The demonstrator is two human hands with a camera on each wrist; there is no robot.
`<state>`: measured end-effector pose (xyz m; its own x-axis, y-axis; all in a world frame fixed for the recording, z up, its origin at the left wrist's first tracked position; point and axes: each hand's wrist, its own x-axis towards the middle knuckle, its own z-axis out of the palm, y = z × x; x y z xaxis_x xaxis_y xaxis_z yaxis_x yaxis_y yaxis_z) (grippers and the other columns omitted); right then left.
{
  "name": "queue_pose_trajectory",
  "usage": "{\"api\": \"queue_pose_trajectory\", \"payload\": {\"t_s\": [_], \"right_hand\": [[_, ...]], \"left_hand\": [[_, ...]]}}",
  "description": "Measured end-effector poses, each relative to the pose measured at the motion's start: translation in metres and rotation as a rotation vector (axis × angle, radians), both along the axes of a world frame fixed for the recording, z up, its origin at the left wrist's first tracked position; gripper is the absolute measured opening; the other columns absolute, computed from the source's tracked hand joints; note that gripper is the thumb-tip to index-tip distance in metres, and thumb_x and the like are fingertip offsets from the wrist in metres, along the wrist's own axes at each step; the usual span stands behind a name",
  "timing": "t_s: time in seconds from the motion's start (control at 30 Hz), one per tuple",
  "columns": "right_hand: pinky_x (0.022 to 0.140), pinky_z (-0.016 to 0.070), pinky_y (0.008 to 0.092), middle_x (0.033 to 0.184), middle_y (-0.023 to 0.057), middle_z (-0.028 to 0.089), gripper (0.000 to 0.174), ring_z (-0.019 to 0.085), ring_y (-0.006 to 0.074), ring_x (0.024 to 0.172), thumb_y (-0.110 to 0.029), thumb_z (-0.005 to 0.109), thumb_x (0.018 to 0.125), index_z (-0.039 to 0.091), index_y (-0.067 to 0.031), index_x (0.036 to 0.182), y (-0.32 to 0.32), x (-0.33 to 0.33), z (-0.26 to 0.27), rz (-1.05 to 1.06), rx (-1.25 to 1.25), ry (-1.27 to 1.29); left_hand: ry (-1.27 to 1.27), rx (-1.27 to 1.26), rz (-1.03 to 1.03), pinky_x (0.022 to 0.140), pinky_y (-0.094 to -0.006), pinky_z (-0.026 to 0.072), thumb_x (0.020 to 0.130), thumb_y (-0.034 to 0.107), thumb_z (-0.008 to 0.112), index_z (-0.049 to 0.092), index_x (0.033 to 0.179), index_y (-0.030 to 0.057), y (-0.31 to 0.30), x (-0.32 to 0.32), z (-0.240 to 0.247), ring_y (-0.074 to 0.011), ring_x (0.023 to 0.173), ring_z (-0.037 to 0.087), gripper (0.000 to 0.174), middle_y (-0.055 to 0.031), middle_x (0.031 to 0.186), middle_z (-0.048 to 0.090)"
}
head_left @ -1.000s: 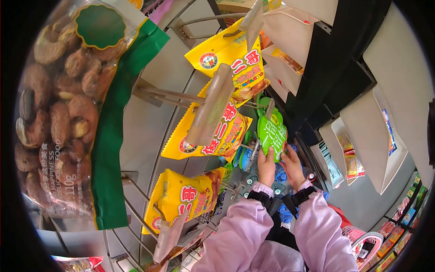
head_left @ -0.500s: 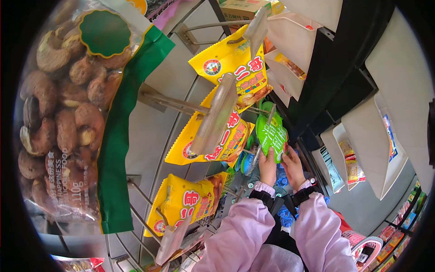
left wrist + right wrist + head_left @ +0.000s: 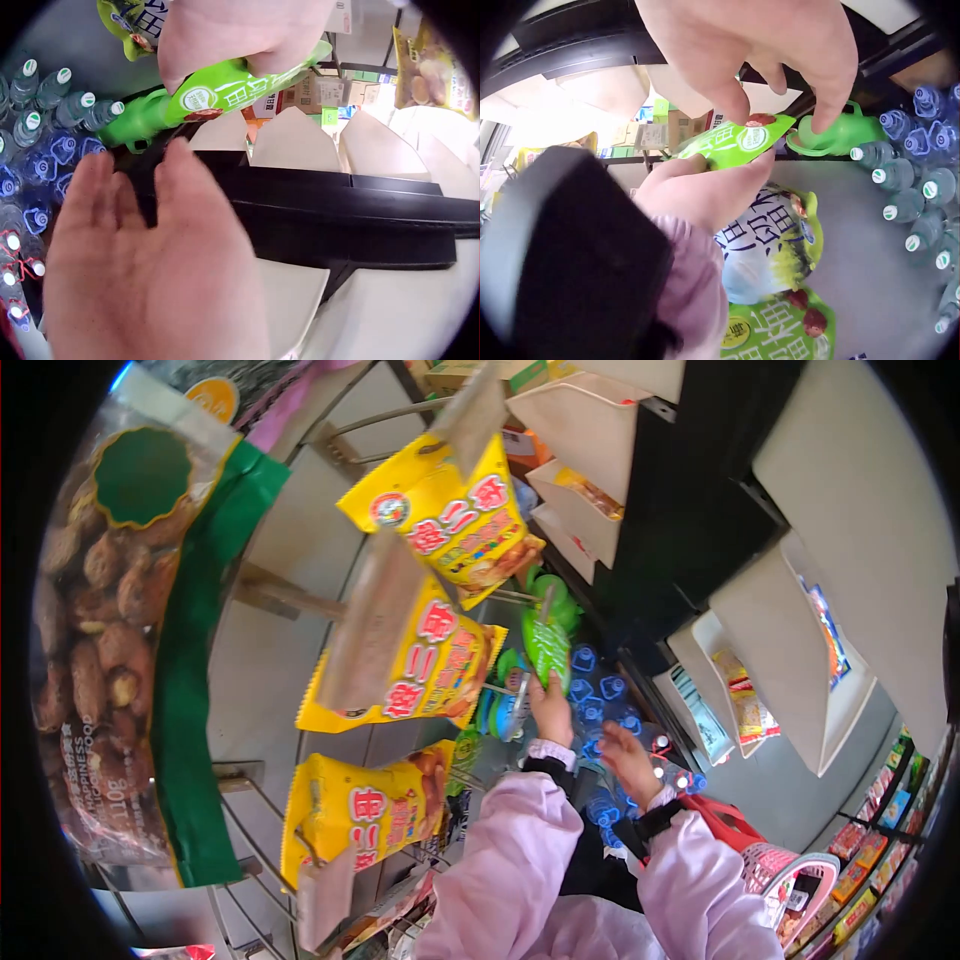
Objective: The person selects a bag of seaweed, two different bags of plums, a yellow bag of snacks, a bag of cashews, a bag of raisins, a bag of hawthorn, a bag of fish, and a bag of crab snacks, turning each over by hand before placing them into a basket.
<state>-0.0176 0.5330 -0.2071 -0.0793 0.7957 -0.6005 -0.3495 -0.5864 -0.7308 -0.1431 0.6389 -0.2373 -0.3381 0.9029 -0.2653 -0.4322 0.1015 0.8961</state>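
Observation:
My left hand pinches the lower edge of a green snack pouch with white lettering, seen at a slant in the head view. A metal display hook overlaps the pouch's upper end there. In the left wrist view the same pouch stretches out below my left hand. My right hand is apart from it, lower and to the right, with loosely bent fingers and nothing in them. From the right wrist, my right hand appears close over the held pouch. More pouches hang behind it.
Yellow snack bags hang on metal hooks to the left, beyond a large nut bag. Bottles with blue caps stand below the hands. White shelf bins line the right, and a pink basket sits lower right.
My right hand has left the pouch and moved down and right, while my left hand keeps its pinch. The pouch has turned more edge-on. The head view has swung, shifting the shelves leftward.

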Motion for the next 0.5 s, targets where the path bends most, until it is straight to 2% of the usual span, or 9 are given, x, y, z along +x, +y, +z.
{"api": "queue_pose_trajectory", "payload": {"t_s": [0.07,0.1,0.2,0.27,0.33,0.37,0.47,0.5], "right_hand": [[0.083,0.0397,0.0279,0.112,0.0011,0.049,0.047,0.049,0.013,0.098,-0.015,0.057,0.081,0.041,-0.0062,0.123,-0.045,0.022,-0.003,0.094,0.038,0.105],[0.088,0.037,0.0283,0.115,0.0069,0.049,0.046,0.046,0.016,0.104,-0.006,0.056,0.077,0.043,-0.0001,0.12,-0.064,0.03,0.011,0.113,-0.023,0.114],[0.087,0.0377,0.0267,0.109,0.0068,0.052,0.038,0.049,0.0139,0.099,-0.012,0.055,0.081,0.048,-0.0003,0.116,-0.127,0.059,0.025,0.287,-0.012,0.047],[0.086,0.038,0.0264,0.108,0.0056,0.053,0.036,0.049,0.0132,0.098,-0.015,0.055,0.083,0.049,-0.0005,0.116,-0.169,0.075,0.034,0.27,-0.14,0.126],[0.086,0.0382,0.0264,0.109,0.0048,0.053,0.034,0.049,0.0125,0.098,-0.012,0.053,0.084,0.048,-0.0006,0.115,-0.198,0.091,0.057,0.221,-0.152,0.145],[0.086,0.0391,0.0261,0.11,0.0053,0.053,0.033,0.05,0.0126,0.098,-0.01,0.053,0.084,0.048,-0.0002,0.116,-0.213,0.099,0.064,0.198,-0.151,0.152],[0.084,0.0413,0.0255,0.107,0.0044,0.053,0.031,0.052,0.0119,0.094,-0.008,0.052,0.084,0.048,-0.0003,0.114,-0.253,0.116,0.078,0.09,-0.165,0.097],[0.083,0.0415,0.0255,0.106,0.0041,0.054,0.031,0.052,0.0117,0.094,-0.009,0.052,0.084,0.048,-0.0005,0.114,-0.263,0.121,0.084,0.053,-0.152,0.088]], "left_hand": [[0.11,-0.025,-0.011,0.081,-0.0273,0.0398,0.089,0.01,0.043,0.046,0.111,0.0014,0.003,-0.005,-0.007,-0.0149,0.089,0.052,0.024,-0.0077,0.107,0.053],[0.238,0.003,-0.034,0.084,-0.0277,0.0377,0.089,0.01,0.042,0.045,0.114,0.0006,0.005,-0.008,-0.009,-0.0161,0.094,0.05,0.027,-0.0089,0.11,0.052],[0.545,-0.022,-0.024,0.094,-0.0298,0.0304,0.089,0.013,0.042,0.037,0.124,-0.0044,0.002,-0.005,0.008,-0.021,0.108,0.043,0.04,-0.0138,0.12,0.045],[0.526,-0.171,0.001,0.094,-0.0302,0.03,0.089,0.016,0.043,0.037,0.123,-0.0059,-0.01,0.01,0.04,-0.0218,0.109,0.043,0.041,-0.0147,0.121,0.045],[0.473,-0.128,0.001,0.085,-0.0287,0.0382,0.088,0.016,0.046,0.035,0.123,-0.007,-0.024,0.013,0.031,-0.0207,0.097,0.05,0.043,-0.0179,0.111,0.05],[0.454,-0.168,0.004,0.084,-0.0286,0.0386,0.088,0.016,0.047,0.035,0.123,-0.0068,-0.033,0.016,0.025,-0.0195,0.094,0.051,0.044,-0.0154,0.109,0.051],[0.24,-0.219,-0.042,0.082,-0.028,0.0381,0.088,0.018,0.047,0.034,0.124,-0.0039,-0.074,0.025,0.007,-0.0171,0.098,0.047,0.044,-0.0129,0.111,0.049],[0.198,-0.263,-0.084,0.082,-0.0285,0.038,0.088,0.018,0.047,0.034,0.125,-0.0023,-0.092,0.034,0.018,-0.0168,0.099,0.047,0.044,-0.0119,0.113,0.049]]}}
